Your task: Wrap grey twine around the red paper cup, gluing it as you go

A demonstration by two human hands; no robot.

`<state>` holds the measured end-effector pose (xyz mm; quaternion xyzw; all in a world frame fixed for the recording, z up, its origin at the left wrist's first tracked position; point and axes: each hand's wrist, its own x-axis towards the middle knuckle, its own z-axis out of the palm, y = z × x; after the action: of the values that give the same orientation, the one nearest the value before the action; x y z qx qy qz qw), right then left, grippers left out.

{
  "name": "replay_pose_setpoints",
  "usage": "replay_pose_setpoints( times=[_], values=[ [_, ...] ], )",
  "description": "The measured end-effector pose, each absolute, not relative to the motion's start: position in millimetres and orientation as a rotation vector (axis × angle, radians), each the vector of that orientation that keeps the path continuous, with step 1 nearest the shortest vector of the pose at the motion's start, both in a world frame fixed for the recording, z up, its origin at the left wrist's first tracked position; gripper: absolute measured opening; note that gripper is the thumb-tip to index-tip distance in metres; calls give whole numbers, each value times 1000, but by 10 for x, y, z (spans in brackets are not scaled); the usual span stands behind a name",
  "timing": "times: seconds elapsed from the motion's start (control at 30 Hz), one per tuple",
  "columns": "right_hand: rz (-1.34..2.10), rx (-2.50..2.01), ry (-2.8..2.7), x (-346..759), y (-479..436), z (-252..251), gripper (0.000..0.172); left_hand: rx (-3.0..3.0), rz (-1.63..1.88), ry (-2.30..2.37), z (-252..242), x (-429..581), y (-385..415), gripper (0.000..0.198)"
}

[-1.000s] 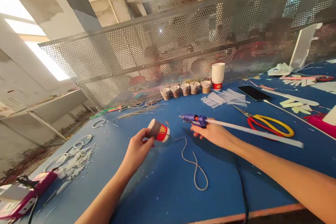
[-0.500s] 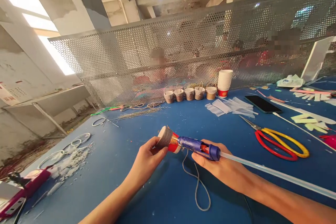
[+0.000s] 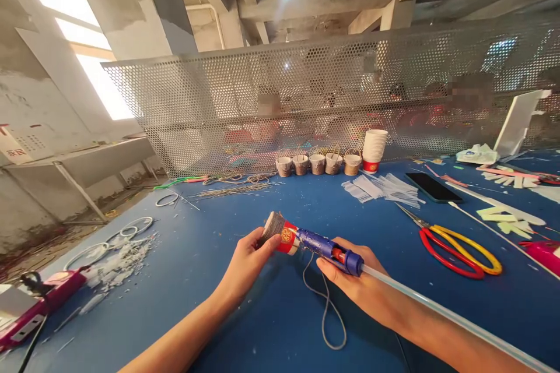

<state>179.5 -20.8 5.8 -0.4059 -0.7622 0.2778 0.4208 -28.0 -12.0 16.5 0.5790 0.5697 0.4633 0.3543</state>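
Observation:
In my left hand [image 3: 249,259] is a small paper cup [image 3: 286,237], tipped on its side, red and white with grey cord wound round one part. The fingers close on the wound part. My right hand [image 3: 354,271] is wrapped round a blue hot glue gun [image 3: 326,246], whose front end points at the cup; whether the nozzle touches it I cannot tell. A long clear glue stick [image 3: 420,297] sticks out of the gun's back. Below the cup, a loop of grey cord [image 3: 326,320] hangs down to the blue table.
Several cord-wrapped little baskets [image 3: 317,164] and a stack of paper cups [image 3: 374,148] line the back by a perforated metal screen [image 3: 227,105]. Scissors [image 3: 455,247], a phone [image 3: 431,186] and white strips [image 3: 385,187] lie right. A pink power strip [image 3: 41,309] sits left.
The view has shifted slightly. The cup has turned a little in my left hand, showing more of its red print and less of its end. The glue gun stays close to it.

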Motion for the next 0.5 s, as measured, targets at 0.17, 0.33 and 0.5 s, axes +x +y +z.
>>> replay_pose_setpoints(
  times=[0.17, 0.33, 0.5],
  values=[
    [672, -1018, -1937, 1779, -206, 66, 22, 1436, 1219, 1414, 129, -263, -82, 29],
    [645, -1041, -1959, 1767, -224, 64, 20, 1458, 1226, 1330, 68, -280, -61, 29],
    [662, -1052, -2022, 1741, -240, 44, 20, 1538, 1186, 1366, 44, -289, -54, 25]
  ],
)
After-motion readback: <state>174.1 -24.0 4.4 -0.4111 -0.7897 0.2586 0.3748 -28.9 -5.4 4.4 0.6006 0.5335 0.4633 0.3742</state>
